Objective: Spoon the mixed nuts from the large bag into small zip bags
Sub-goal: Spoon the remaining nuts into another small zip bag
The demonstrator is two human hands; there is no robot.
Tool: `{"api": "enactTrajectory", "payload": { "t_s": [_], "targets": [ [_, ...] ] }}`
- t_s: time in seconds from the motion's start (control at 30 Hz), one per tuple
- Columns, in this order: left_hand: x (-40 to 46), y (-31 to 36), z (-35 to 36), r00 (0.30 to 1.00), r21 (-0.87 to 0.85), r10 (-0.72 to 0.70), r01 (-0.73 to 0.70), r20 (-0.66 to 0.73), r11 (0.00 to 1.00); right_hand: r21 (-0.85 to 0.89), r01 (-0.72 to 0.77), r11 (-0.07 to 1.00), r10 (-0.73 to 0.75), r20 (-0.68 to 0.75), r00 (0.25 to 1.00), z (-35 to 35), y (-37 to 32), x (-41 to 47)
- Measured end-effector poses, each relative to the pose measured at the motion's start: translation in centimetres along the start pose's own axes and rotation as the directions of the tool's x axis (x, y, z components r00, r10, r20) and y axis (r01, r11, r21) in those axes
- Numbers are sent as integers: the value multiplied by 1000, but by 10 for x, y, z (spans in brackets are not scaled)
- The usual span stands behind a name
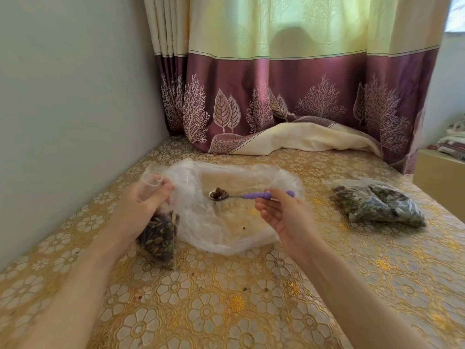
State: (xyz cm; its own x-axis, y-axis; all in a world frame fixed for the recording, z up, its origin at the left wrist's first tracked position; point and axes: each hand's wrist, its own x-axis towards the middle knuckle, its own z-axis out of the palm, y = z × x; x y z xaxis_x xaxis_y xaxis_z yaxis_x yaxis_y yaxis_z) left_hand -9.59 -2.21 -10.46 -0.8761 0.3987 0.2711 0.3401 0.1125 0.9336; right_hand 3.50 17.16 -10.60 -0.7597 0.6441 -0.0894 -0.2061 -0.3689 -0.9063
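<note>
Her left hand [143,210] grips a small bag [158,238] of nuts by its open top, hanging upright beside the big clear bag [226,222], while the right hand [284,215] pinches a purple-handled spoon [241,193] lying level, bowl pointing left, loaded, with filled bags [377,205] far right.

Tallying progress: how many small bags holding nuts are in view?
2. One small bag hangs from the left hand; one filled bag lies on the table at right. Others may sit outside the frame.
</note>
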Motion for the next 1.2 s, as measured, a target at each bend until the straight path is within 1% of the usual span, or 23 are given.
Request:
{"api": "enactTrajectory", "payload": {
  "t_s": [0.1,0.17,0.23,0.33,0.43,0.57,0.67,0.77,0.83,0.97,1.1,1.2],
  "targets": [
    [2,-3,0,999,14,-16,16,-42,1000,-31,103,994,-102,14,995,-1,-11,-4],
    [3,-6,-1,998,35,-14,16,-64,999,-2,167,986,-166,29,986,0,-20,-6],
    [2,-6,-1,998,24,-18,20,-59,1000,14,217,976,-217,53,975,3,-28,-10],
    [-1,-2,0,1000,1,-22,22,-18,1000,18,279,960,-278,152,949,11,-33,-16],
    [-2,-1,1,1000,-5,-19,19,24,1000,20,303,953,-298,247,922,19,-33,-24],
    [-1,0,3,999,-24,-21,22,46,999,-26,357,934,-318,397,861,28,-31,-30],
    [-1,0,4,998,-68,-22,26,51,997,-28,343,939,-297,435,850,30,-29,-30],
    [0,0,4,998,-75,-13,17,56,997,-26,319,947,-270,471,840,28,-28,-29],
    [0,0,3,997,-63,-4,9,76,998,-11,313,950,-271,468,841,28,-29,-28],
    [1,-3,0,997,-25,-8,10,71,1000,37,309,950,-296,411,862,23,-32,-24],
    [2,-4,0,997,4,-33,33,73,999,104,287,952,-304,270,913,14,-31,-15],
    [2,-6,1,997,-4,-36,36,69,999,104,294,950,-309,174,935,4,-30,-4]
  ]
}}
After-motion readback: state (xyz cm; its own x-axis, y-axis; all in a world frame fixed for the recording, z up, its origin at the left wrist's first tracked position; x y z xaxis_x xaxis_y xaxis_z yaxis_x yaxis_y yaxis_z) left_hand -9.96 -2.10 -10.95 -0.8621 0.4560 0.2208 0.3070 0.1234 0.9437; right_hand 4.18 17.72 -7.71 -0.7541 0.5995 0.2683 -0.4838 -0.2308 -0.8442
